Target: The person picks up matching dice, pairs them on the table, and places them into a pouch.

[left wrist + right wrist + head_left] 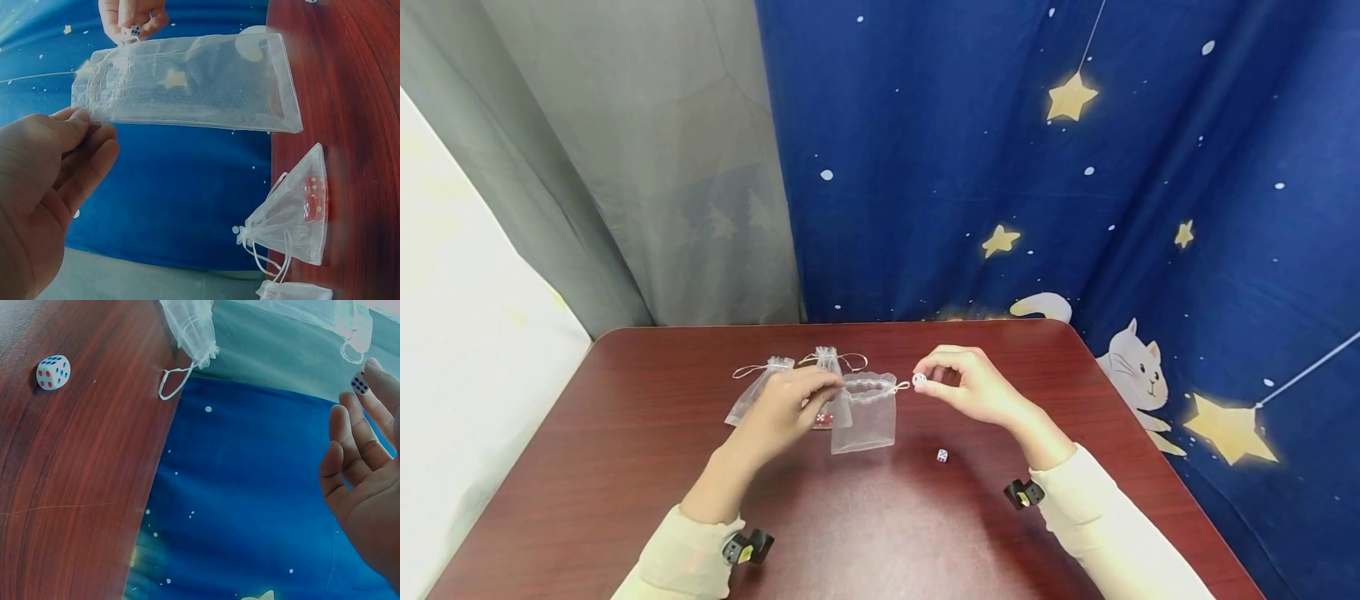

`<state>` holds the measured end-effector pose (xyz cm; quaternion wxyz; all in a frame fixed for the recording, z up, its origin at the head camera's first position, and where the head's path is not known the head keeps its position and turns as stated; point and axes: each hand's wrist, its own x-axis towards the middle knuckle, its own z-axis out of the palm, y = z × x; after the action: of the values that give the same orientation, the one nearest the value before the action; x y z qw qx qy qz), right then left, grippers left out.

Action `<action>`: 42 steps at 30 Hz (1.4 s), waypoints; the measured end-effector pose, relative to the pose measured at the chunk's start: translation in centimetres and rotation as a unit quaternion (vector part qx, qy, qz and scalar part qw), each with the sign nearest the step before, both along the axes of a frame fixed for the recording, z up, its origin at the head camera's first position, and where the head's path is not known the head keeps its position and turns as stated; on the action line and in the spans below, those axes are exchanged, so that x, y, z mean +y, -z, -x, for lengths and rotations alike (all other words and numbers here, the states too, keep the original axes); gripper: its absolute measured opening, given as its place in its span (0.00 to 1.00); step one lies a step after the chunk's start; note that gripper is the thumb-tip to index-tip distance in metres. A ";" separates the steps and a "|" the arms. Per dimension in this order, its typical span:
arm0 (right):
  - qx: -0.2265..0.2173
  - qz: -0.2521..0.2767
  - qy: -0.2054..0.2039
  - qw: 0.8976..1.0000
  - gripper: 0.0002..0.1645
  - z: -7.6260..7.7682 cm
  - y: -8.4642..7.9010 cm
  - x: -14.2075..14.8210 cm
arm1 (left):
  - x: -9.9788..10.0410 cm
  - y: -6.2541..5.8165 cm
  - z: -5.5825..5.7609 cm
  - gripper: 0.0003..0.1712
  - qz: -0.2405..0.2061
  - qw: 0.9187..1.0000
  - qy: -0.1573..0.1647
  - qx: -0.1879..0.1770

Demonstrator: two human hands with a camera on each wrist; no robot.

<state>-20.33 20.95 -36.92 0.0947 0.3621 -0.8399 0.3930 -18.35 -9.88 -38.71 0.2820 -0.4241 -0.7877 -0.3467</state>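
Observation:
My left hand pinches the mouth edge of a sheer white organza drawstring bag, which hangs above the table with its body flat. No contents show inside this bag in the left wrist view. Between thumb and fingertips, my right hand holds a white die with dark pips, right beside the bag's drawstring loop. Another white die, with blue and red pips, lies on the table below the right hand.
Behind the left hand, two more organza bags lie on the dark red table. One bag is drawn closed with red dice in it; the other bag is partly hidden by the hand. Curtains hang at the table's back edge.

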 end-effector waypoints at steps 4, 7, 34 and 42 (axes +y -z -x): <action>0.008 0.005 0.000 1.000 0.06 0.0 -0.4 -0.3 | 0.1 0.0 -0.1 0.12 0.002 1.000 -0.001 -0.003; 0.013 0.009 -0.001 1.000 0.07 0.0 -0.6 -0.6 | 0.3 -0.1 -0.1 0.12 0.004 1.000 0.000 -0.006; 0.071 0.001 -0.071 0.995 0.07 -0.1 -1.5 -4.9 | 1.5 0.3 -0.2 0.12 -0.006 0.999 0.033 0.000; 0.063 0.001 -0.074 0.995 0.08 -0.2 -1.2 -5.1 | 1.5 0.3 -0.2 0.12 -0.004 1.000 0.031 0.002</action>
<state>-20.16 15.89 -35.70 0.1185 0.4472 -0.8029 0.3759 -18.11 -8.43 -39.04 0.2744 -0.4481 -0.7722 -0.3573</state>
